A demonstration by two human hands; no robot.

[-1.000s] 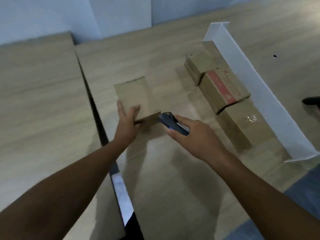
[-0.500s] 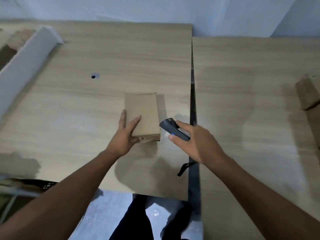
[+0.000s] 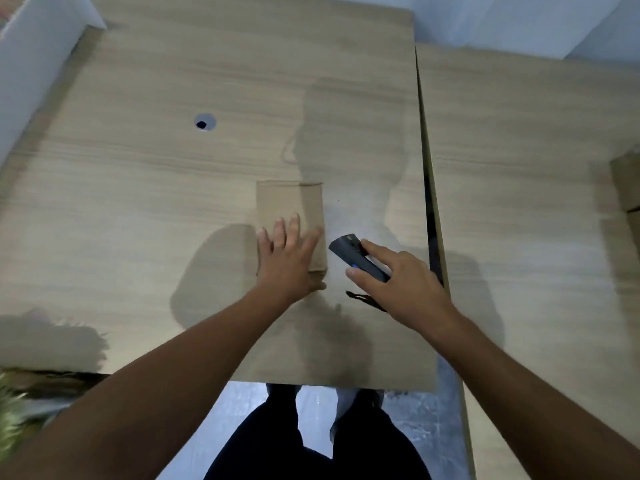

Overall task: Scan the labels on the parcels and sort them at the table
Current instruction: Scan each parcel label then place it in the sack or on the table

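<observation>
Left grip [image 3: 287, 261]: fingers spread flat on the parcel [image 3: 289, 206].
Right grip [image 3: 405, 285]: wrapped around the scanner [image 3: 356, 259].
Advice: lift off straight, leaving the parcel square on the bench [image 3: 156, 202].

A plain brown cardboard parcel [image 3: 289, 206] is laid flat on the worktop [image 3: 138, 202]. A dark scanner [image 3: 348, 252] with a blue button is held tilted just beside its right edge.

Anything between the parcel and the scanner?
Nothing. Head view shows only bare table between the parcel under the left hand and the scanner in the right hand.
</observation>
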